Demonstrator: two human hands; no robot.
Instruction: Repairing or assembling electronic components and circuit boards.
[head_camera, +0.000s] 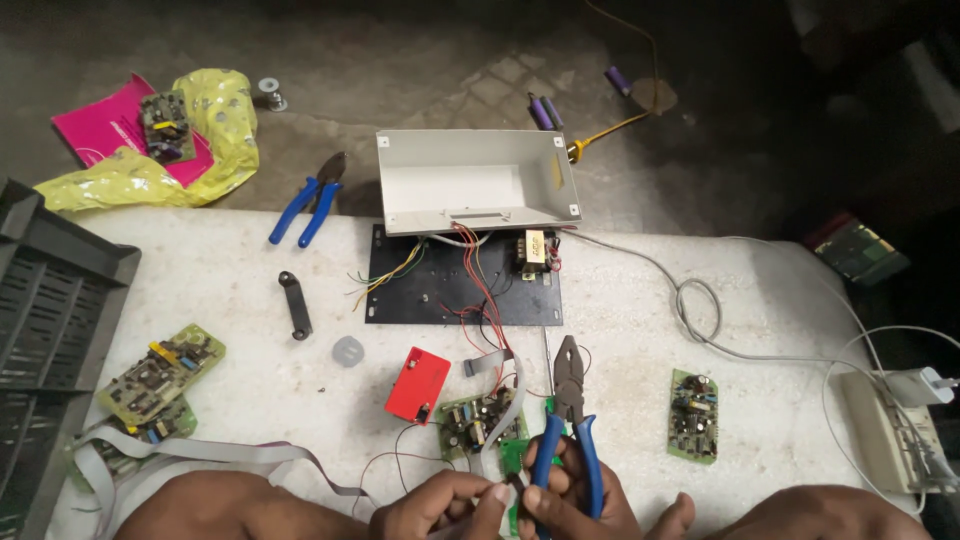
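1. Presently the blue-handled pliers (570, 420) are standing at the near edge of the worktop (230, 275), handles toward the person and steel nose pointing away, so the long axis is running almost straight from the body toward the black base plate (400, 300).
2. The right hand (585, 505) is wrapping its fingers round the lower handles and is holding the pliers; the jaws appear to be lying nearly together, with nothing visible between them.
3. The left hand (445, 505) is sitting just left of the handles, fingertips pinched narrow on a small dark part I cannot identify, touching or almost touching the right hand.
4. A small green circuit board (480, 420) is lying just beyond both hands, left of the plier nose; the grey ribbon cable (505, 400) is crossing over it, and the left hand is the nearer of the two.
5. A red rectangular part (417, 384) is lying further left of that board.
6. Beyond, red wires (480, 290) are running up to the base plate and its small transformer (532, 250), with the open white casing (470, 180) behind.
7. A second green board (693, 415) is lying well apart to the right; a second pair of blue pliers (310, 200) is resting at the far left.
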